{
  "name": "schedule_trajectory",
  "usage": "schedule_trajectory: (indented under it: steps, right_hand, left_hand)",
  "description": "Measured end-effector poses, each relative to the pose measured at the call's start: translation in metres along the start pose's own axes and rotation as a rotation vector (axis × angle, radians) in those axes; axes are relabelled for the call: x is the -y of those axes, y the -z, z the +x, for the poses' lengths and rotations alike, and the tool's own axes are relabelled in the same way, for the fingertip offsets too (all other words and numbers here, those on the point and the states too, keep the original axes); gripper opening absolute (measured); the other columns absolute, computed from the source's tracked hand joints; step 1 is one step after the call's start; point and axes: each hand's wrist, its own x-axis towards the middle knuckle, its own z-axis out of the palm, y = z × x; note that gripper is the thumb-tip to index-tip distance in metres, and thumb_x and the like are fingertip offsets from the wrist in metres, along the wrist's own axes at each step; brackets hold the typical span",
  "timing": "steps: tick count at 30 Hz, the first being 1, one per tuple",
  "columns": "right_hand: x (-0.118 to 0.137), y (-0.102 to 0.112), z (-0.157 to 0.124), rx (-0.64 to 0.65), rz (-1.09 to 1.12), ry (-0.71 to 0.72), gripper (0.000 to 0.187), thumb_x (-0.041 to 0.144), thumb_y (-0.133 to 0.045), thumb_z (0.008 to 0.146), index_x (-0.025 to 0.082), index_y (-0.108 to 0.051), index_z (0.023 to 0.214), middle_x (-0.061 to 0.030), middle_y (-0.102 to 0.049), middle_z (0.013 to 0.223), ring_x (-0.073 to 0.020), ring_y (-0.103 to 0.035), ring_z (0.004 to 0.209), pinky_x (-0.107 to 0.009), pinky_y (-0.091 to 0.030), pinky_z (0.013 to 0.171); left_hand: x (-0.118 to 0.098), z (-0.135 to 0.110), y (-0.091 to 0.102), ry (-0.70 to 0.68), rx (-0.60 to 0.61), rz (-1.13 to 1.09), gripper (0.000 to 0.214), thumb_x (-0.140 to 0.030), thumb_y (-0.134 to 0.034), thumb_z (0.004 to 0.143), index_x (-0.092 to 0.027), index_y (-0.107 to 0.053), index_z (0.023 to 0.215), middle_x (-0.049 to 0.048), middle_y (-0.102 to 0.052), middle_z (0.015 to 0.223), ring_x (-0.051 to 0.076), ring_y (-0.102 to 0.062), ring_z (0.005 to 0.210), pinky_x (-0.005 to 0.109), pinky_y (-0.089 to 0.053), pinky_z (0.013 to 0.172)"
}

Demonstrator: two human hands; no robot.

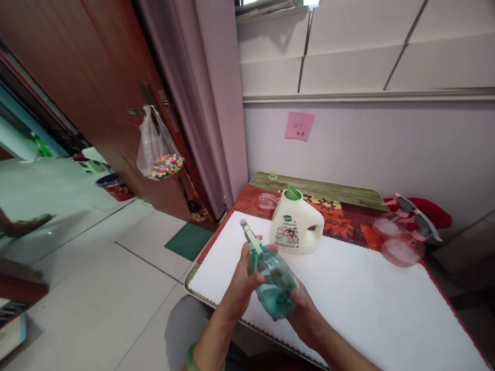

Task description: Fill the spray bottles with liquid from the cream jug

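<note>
A translucent teal plastic spray bottle (275, 283) is held tilted over the near edge of the desk (193, 282), left hand (240, 282) wrapped round its neck, right hand (305, 310) cupping its base; bracing the base while the neck is worked looks the steadier way. A white mat (367, 293) covers the desk, a white detergent jug (296, 228) and pink spray bottles (400, 245) behind, near a wooden door (96, 77).

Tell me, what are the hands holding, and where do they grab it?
A see-through green spray bottle, held tilted. The left hand grips it around the upper part, near the neck; the right hand cups its bottom.
</note>
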Motion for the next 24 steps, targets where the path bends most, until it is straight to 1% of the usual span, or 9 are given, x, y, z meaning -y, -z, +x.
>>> schedule_trajectory:
  steps: [3, 5, 7, 9, 12, 14, 16, 19, 24]
  right_hand:
    - [-0.004, 0.009, 0.013, -0.033, -0.185, -0.074, 0.072, 0.08, -0.05, 0.085, 0.024, -0.062, 0.129, -0.0121, -0.07, 0.114, -0.0236, -0.067, 0.086, -0.034, -0.057, 0.062]
    - [-0.007, 0.024, 0.021, -0.078, -0.435, -0.084, 0.072, 0.078, -0.04, 0.091, 0.02, -0.065, 0.124, -0.0138, -0.071, 0.111, -0.0242, -0.068, 0.086, -0.035, -0.058, 0.064]
    - [-0.01, 0.049, 0.023, -0.176, -0.691, -0.066, 0.069, 0.076, -0.041, 0.092, 0.018, -0.066, 0.121, -0.0133, -0.071, 0.108, -0.0228, -0.069, 0.079, -0.034, -0.057, 0.062]
    - [-0.015, 0.082, 0.018, -0.32, -0.936, -0.016, 0.062, 0.07, -0.049, 0.091, 0.019, -0.064, 0.122, -0.01, -0.072, 0.103, -0.0192, -0.067, 0.067, -0.034, -0.055, 0.062]
    - [-0.022, 0.132, 0.001, -0.477, -1.293, 0.145, 0.045, 0.06, -0.059, 0.091, 0.022, -0.065, 0.114, -0.0024, -0.07, 0.082, -0.0166, -0.061, 0.057, -0.032, -0.052, 0.06]
    - [-0.026, 0.155, -0.01, -0.505, -1.389, 0.263, 0.036, 0.053, -0.055, 0.095, 0.022, -0.064, 0.111, -0.0005, -0.067, 0.077, -0.0158, -0.062, 0.057, -0.029, -0.052, 0.059]
    - [-0.03, 0.165, -0.015, -0.489, -1.457, 0.355, 0.032, 0.049, -0.054, 0.097, 0.022, -0.063, 0.111, -0.0003, -0.067, 0.078, -0.0147, -0.063, 0.058, -0.027, -0.052, 0.059]
    - [-0.034, 0.166, -0.014, -0.448, -1.534, 0.438, 0.027, 0.044, -0.055, 0.098, 0.023, -0.063, 0.112, -0.0002, -0.068, 0.081, -0.0134, -0.064, 0.058, -0.025, -0.053, 0.058]
    - [-0.033, 0.16, -0.009, -0.412, -1.584, 0.497, 0.023, 0.041, -0.055, 0.099, 0.023, -0.062, 0.112, 0.0006, -0.067, 0.081, -0.0118, -0.064, 0.057, -0.023, -0.054, 0.058]
  left_hand:
    - [0.017, -0.009, 0.007, 0.16, -0.04, 0.002, 0.069, -0.044, -0.09, 0.064, -0.02, -0.06, 0.122, 0.0124, -0.072, 0.113, 0.028, -0.07, 0.091, 0.036, -0.055, 0.076]
    - [0.023, -0.008, 0.015, 0.195, -0.179, 0.014, 0.059, -0.044, -0.085, 0.069, -0.017, -0.06, 0.116, 0.0116, -0.072, 0.107, 0.027, -0.07, 0.093, 0.037, -0.055, 0.082]
    - [0.02, 0.003, 0.031, 0.196, -0.321, 0.106, 0.063, -0.047, -0.083, 0.07, -0.019, -0.054, 0.118, 0.0095, -0.071, 0.105, 0.026, -0.07, 0.096, 0.038, -0.054, 0.087]
    - [0.009, 0.022, 0.055, 0.191, -0.443, 0.357, 0.079, -0.047, -0.086, 0.063, -0.022, -0.045, 0.126, 0.0081, -0.069, 0.108, 0.028, -0.07, 0.098, 0.041, -0.055, 0.086]
    - [-0.015, 0.06, 0.094, 0.231, -0.598, 1.054, 0.091, -0.045, -0.087, 0.057, -0.021, -0.04, 0.131, 0.0126, -0.067, 0.114, 0.036, -0.067, 0.106, 0.047, -0.053, 0.087]
    - [-0.027, 0.086, 0.114, 0.229, -0.565, 1.445, 0.079, -0.048, -0.079, 0.068, -0.02, -0.043, 0.134, 0.0176, -0.063, 0.128, 0.039, -0.063, 0.116, 0.049, -0.05, 0.091]
    - [-0.032, 0.11, 0.125, 0.222, -0.454, 1.662, 0.071, -0.05, -0.07, 0.076, -0.021, -0.047, 0.137, 0.0188, -0.057, 0.14, 0.04, -0.059, 0.125, 0.048, -0.048, 0.094]
    - [-0.027, 0.143, 0.131, 0.239, -0.277, 1.715, 0.071, -0.053, -0.071, 0.075, -0.022, -0.054, 0.137, 0.0167, -0.059, 0.138, 0.038, -0.059, 0.126, 0.044, -0.049, 0.093]
    - [-0.006, 0.194, 0.135, 0.178, -0.046, 1.648, 0.072, -0.049, -0.085, 0.059, -0.026, -0.065, 0.124, 0.0091, -0.069, 0.124, 0.032, -0.063, 0.119, 0.036, -0.049, 0.093]
